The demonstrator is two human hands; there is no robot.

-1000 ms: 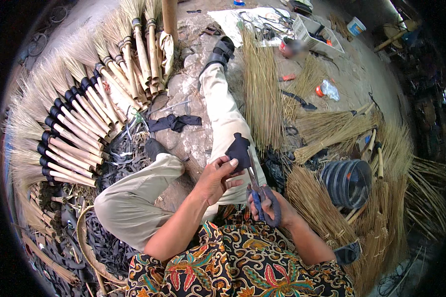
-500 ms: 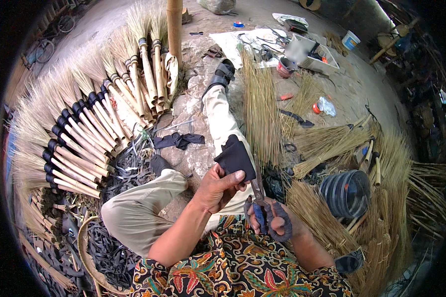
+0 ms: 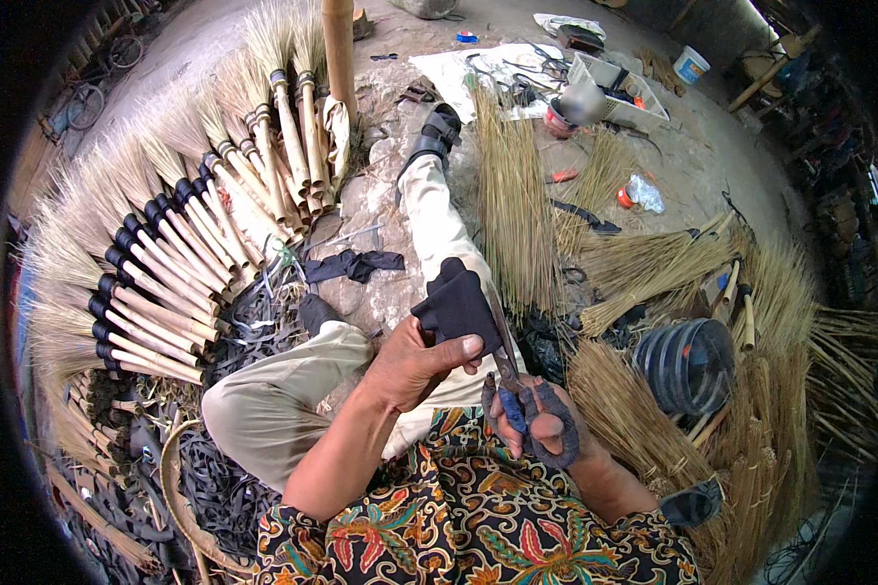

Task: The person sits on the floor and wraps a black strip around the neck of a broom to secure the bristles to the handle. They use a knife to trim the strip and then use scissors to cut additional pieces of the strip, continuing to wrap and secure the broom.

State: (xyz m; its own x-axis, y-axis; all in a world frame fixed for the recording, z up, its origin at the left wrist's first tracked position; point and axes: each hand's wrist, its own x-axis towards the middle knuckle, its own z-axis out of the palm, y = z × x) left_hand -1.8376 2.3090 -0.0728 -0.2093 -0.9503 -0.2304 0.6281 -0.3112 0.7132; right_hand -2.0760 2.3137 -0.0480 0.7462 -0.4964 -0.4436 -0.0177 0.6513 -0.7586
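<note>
Between the thumb and fingers of my left hand [image 3: 410, 366] is a folded piece of black rubber sheet [image 3: 457, 310], held up over my lap. My right hand [image 3: 541, 429] grips a pair of scissors [image 3: 509, 390] whose handles are wrapped in dark and blue material. The scissor blades point up along the right edge of the black sheet, touching or very close to it. Whether they cut into it I cannot tell. My right fingers and thumb sit through and around the handle loops.
Finished brooms [image 3: 171, 263] with black-bound necks fan out at the left. Black strips [image 3: 210, 487] heap beside my knee. Straw bundles [image 3: 512, 214] lie ahead and right, near a clear ribbed plastic container [image 3: 688, 366]. A bamboo post [image 3: 339, 58] stands ahead; a white crate [image 3: 615, 97] sits farther off.
The black sheet has shifted slightly up and left in my left hand, its top fold now standing higher. The scissors stay beside its right edge, with their handles closer together.
</note>
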